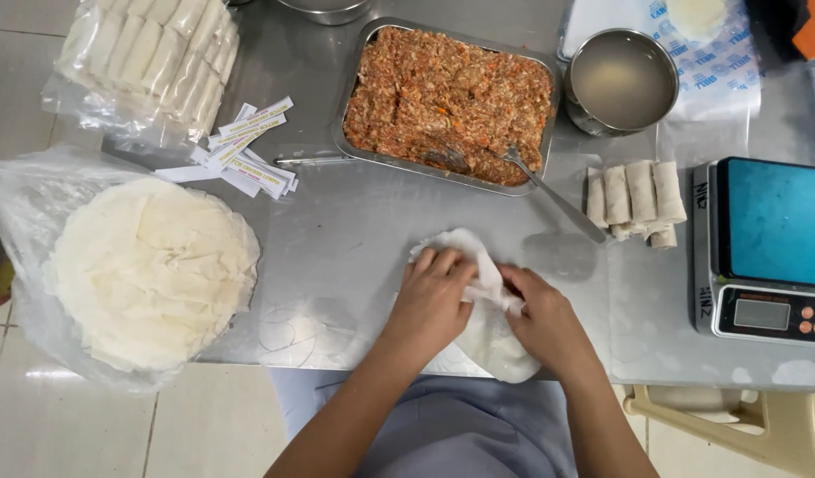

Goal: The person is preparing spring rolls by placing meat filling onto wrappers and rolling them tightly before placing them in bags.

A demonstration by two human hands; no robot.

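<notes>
Both hands [487,305] | pinching wrapper [492,341] | wrapper beneath grip, on table [354,239]

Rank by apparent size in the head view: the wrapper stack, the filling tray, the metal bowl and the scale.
1. Wrapper stack
2. Filling tray
3. Scale, partly cut off, so unsure
4. Metal bowl

Left hand [431,296] and right hand [542,320] fold a white wrapper [492,341] on the steel table [337,248]
</notes>
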